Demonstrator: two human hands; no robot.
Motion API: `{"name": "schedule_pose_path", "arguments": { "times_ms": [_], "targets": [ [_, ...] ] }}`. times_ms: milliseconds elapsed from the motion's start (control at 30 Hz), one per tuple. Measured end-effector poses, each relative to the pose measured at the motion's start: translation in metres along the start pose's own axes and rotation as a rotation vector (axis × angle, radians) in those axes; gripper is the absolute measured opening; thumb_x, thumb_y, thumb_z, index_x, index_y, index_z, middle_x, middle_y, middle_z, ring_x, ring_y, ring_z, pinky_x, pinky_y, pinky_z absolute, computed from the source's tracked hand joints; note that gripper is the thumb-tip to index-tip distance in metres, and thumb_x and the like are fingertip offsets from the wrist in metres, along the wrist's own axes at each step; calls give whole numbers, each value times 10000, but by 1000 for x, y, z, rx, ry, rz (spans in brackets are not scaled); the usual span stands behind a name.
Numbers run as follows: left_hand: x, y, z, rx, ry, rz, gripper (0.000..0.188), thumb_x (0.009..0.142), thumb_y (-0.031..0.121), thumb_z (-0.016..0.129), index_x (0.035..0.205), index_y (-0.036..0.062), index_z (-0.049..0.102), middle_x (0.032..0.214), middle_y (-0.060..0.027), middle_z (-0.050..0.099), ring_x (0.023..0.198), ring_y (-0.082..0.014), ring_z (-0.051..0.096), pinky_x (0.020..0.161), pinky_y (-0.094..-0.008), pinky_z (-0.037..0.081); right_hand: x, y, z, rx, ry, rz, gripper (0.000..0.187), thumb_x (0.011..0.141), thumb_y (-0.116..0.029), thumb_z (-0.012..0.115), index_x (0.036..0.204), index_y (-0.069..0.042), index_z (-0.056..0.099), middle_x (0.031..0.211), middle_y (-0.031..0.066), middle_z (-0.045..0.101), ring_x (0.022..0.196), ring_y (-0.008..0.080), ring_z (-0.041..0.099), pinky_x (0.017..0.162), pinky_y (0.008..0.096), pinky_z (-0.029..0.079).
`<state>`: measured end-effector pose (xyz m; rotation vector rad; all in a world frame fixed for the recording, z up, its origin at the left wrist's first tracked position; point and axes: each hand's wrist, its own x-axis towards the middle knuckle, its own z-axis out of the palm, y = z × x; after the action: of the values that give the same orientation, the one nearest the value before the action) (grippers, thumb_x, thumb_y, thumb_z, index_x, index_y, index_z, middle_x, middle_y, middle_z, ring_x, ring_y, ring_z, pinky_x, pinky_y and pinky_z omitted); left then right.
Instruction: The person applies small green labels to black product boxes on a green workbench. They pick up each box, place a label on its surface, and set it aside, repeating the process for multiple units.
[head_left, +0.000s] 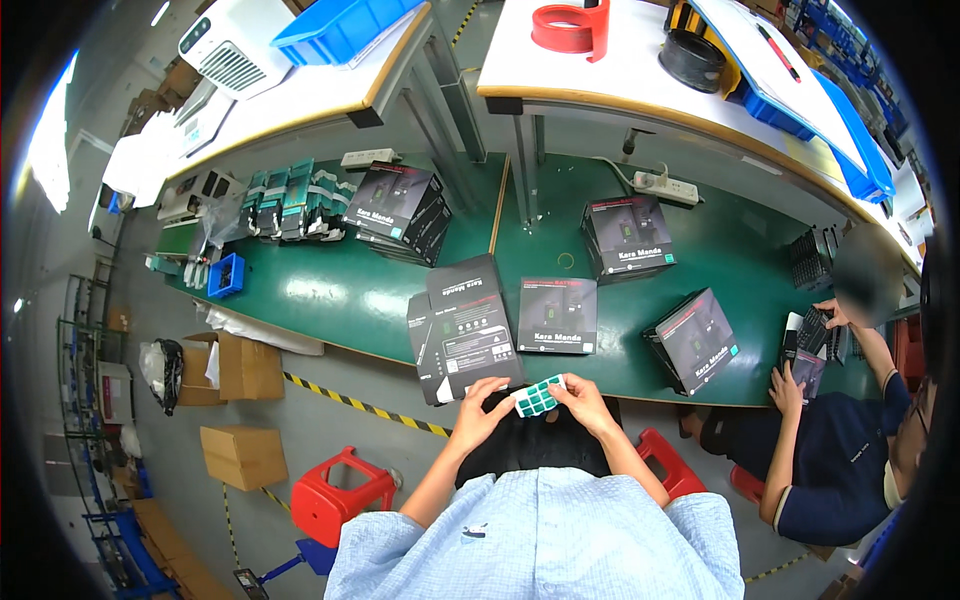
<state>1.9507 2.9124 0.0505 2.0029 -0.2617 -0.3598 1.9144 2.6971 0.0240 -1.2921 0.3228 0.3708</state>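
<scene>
In front of my body, a small sheet of green labels on white backing (538, 398) is held up between my two hands. My left hand (478, 412) pinches its left edge, while my right hand (585, 402) grips the right side with the thumb over the labels. Just beyond my left hand lies a dark carton with its flaps spread out (462, 335), reaching the bench's front edge. A closed dark printed box (557, 316) lies flat beside it, straight ahead of my hands.
Dark box stacks stand on the green bench (345, 300): back left (398, 215), back right (628, 238) and front right (697, 342). A blue bin (227, 275) sits at left. A co-worker (838, 440) handles a box at right. Red stools (342, 490) flank me.
</scene>
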Motion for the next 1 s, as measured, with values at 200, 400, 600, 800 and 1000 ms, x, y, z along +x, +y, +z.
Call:
{"name": "schedule_pose_path", "arguments": {
  "times_ms": [200, 400, 600, 800, 1000],
  "targets": [
    [0, -13, -9, -138, -137, -91, 325, 789, 117, 649, 1097, 35, 586, 921, -74, 617, 828, -132, 577, 782, -269, 460, 10, -3, 22, -146, -82, 38, 158, 867, -146, 578, 950, -12, 594, 833, -1, 605, 763, 55, 532, 699, 213, 428],
    [-21, -80, -24, -232, 169, -346, 445, 745, 185, 698, 1127, 14, 546, 1003, -125, 576, 864, -187, 569, 753, -304, 462, 42, 49, 20, -284, -12, 28, 189, 853, -146, 586, 968, 4, 601, 923, 38, 596, 860, 102, 526, 787, 246, 412],
    [7, -163, -74, -829, 270, -821, 521, 767, 286, 694, 1151, -6, 496, 1097, -138, 554, 993, -250, 552, 867, -352, 440, 79, 79, 32, -166, -91, 201, 304, 806, -207, 622, 1026, 2, 607, 1255, 210, 451, 1193, 293, 400, 972, 334, 324],
    [-16, -147, -103, -767, 342, -673, 442, 703, 204, 751, 1052, -7, 580, 983, -76, 616, 888, -156, 574, 791, -285, 445, 60, 54, 51, -262, -184, 294, 272, 840, -173, 601, 1045, 6, 596, 1031, 41, 585, 954, 111, 520, 865, 257, 387],
    [-54, -10, -166, 404, 549, -223, 310, 612, 141, 737, 867, 3, 626, 682, -90, 558, 653, -265, 576, 609, -356, 462, 57, 52, 51, -123, -115, 245, 421, 845, -206, 611, 1184, 18, 500, 1024, 34, 576, 981, 113, 503, 893, 254, 364]
  ]
}}
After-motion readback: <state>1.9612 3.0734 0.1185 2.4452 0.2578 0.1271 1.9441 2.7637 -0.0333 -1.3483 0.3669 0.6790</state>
